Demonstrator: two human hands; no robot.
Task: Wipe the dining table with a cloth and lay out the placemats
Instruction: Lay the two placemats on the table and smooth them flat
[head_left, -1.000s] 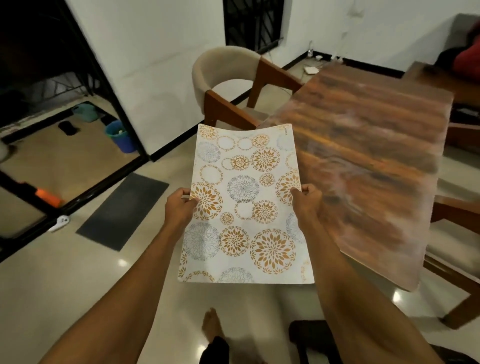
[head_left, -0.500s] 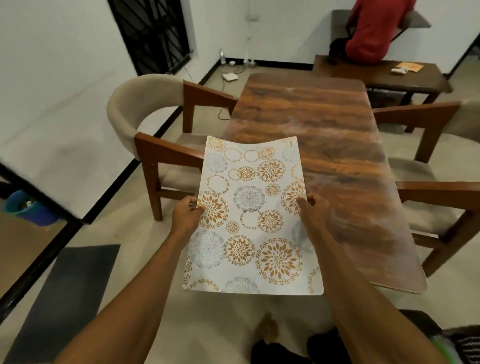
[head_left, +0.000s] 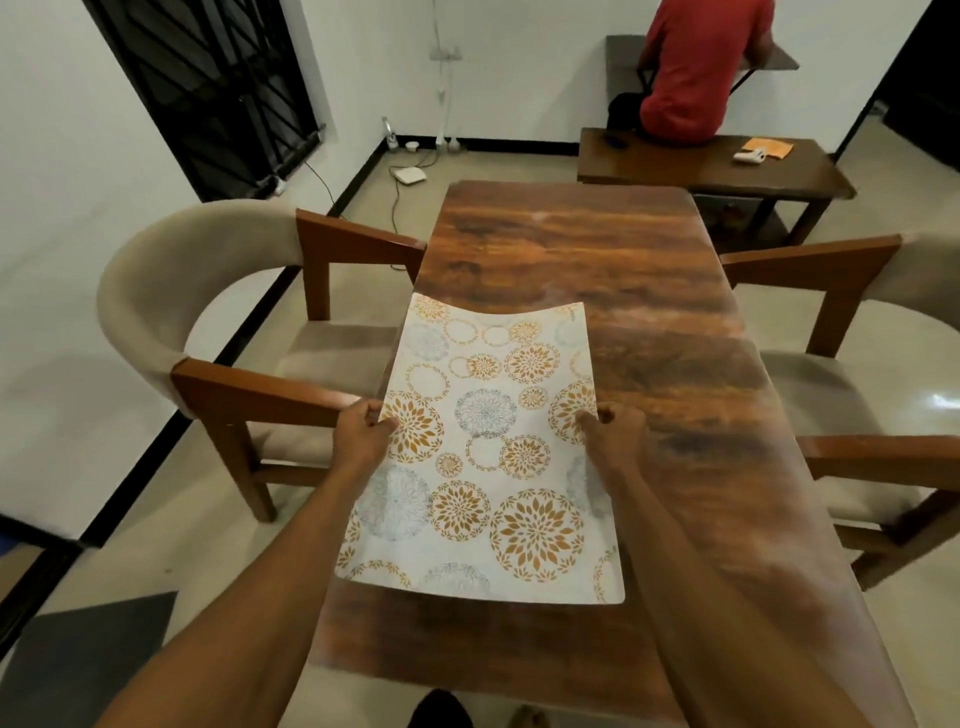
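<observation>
A white placemat (head_left: 483, 457) printed with orange and grey flower circles hangs over the near left part of the brown wooden dining table (head_left: 597, 260). My left hand (head_left: 361, 434) pinches its left edge. My right hand (head_left: 613, 431) pinches its right edge. The mat sags a little between my hands, and its far edge curves up. No cloth is in view.
A beige armchair (head_left: 156, 291) with wooden arms stands at the table's left side, another (head_left: 831, 291) at the right. Beyond the table's far end is a dark bench (head_left: 701, 166) with a person in a red shirt (head_left: 696, 67) seated on it. A dark mat (head_left: 78, 660) lies on the floor, lower left.
My view has swung right, from the floor at the table's left to facing the table end-on. The placemat, still held in both hands, has moved from beside the table to above its top.
</observation>
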